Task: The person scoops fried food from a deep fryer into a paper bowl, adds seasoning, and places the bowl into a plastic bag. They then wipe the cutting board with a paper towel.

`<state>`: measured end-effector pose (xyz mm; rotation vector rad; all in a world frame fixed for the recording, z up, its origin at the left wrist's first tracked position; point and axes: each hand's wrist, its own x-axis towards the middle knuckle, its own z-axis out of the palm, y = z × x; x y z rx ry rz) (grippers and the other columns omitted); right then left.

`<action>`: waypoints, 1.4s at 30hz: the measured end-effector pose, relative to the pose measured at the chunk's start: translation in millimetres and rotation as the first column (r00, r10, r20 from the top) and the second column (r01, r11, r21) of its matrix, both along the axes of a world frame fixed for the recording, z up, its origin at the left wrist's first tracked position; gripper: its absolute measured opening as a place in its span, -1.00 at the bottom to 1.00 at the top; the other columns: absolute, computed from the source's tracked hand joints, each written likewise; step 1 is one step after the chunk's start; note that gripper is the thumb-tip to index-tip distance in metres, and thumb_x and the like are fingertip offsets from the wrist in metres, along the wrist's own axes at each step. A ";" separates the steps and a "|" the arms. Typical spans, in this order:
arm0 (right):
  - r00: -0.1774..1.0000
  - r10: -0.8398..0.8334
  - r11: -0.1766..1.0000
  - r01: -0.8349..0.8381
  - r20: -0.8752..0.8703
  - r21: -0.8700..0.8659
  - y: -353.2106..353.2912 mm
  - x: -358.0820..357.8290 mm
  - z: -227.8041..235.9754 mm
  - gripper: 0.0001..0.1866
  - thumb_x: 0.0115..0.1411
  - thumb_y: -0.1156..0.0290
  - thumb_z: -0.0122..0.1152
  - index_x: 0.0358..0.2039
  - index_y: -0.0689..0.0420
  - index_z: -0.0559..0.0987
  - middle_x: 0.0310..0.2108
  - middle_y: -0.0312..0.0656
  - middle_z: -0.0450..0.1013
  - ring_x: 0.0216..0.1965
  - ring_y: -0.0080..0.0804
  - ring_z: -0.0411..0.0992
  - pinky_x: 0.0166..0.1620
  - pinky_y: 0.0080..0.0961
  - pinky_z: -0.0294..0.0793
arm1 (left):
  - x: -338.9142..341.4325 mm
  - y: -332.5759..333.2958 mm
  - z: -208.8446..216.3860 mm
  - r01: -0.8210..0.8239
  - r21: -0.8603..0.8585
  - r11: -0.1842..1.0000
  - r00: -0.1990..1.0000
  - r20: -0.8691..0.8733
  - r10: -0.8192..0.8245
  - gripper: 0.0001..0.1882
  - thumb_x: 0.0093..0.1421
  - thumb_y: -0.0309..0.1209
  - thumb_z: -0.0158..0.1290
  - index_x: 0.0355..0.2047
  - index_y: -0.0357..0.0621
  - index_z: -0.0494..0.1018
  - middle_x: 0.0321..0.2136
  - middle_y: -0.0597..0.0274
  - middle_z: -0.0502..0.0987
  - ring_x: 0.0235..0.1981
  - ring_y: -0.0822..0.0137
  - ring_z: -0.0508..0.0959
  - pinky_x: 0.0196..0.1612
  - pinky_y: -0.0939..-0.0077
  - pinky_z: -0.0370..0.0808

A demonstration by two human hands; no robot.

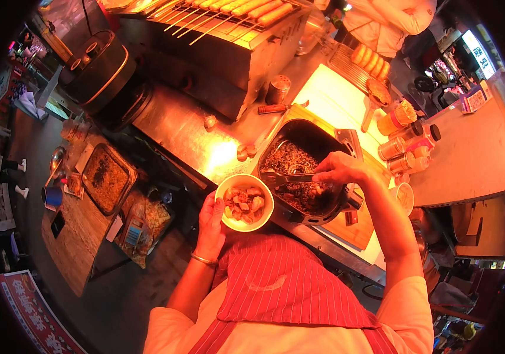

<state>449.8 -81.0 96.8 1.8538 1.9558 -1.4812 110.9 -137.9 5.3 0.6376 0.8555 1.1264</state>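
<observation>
My left hand (210,219) is closed around the side of a pale paper cup (269,203). Browned, chunky pieces of food (244,205) lie inside that cup. To its right a black fryer basket (274,137) rests on the counter, its inside dark with crumbs and browned bits. Reaching over the basket, my right hand (338,169) grips a dark, slender utensil (292,177), perhaps tongs. The utensil lies across the basket's opening, its far end close to the cup's rim. Whether anything is caught at that end cannot be made out.
Skewered sausages (246,7) line a grill at the top. A black appliance (100,71) stands upper left. Seasoning jars (397,118) crowd a bright board (329,88) on the right. A tray of crumbly food (108,178) sits on the left table. Another person (385,20) stands opposite.
</observation>
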 end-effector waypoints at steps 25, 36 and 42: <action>0.983 0.116 0.906 -0.165 0.145 0.390 -35.8 -32.2 111.0 -0.60 0.04 0.02 0.24 -0.24 0.04 0.61 -0.52 -0.02 0.49 -0.42 -0.03 0.48 -0.34 -0.23 0.44 | -1.3 -1.2 -4.6 0.005 0.041 0.999 1.000 -0.008 -0.005 -0.50 0.26 -0.13 0.03 0.04 -0.24 0.29 -0.07 0.22 0.43 -0.04 0.41 0.43 0.06 0.50 0.37; 0.591 0.306 0.900 -0.436 0.747 -0.024 -10.5 17.5 85.9 -0.64 -0.07 0.00 0.30 -0.42 0.03 0.65 -0.58 -0.07 0.48 -0.43 -0.02 0.47 -0.42 -0.16 0.40 | -0.5 1.3 -1.3 0.020 0.008 1.000 1.000 -0.008 -0.020 -0.46 0.22 -0.13 0.07 0.06 -0.25 0.27 -0.05 0.21 0.41 -0.01 0.39 0.42 0.09 0.47 0.35; 0.740 0.432 0.896 -0.420 0.516 -0.147 6.3 21.5 75.8 -0.59 -0.01 -0.05 0.25 -0.40 0.06 0.65 -0.56 -0.12 0.52 -0.42 -0.11 0.51 -0.39 -0.24 0.44 | -0.1 1.5 0.0 0.017 -0.008 1.000 1.000 -0.017 -0.018 -0.50 0.26 -0.17 0.03 0.06 -0.26 0.26 -0.05 0.21 0.41 -0.01 0.39 0.41 0.09 0.47 0.35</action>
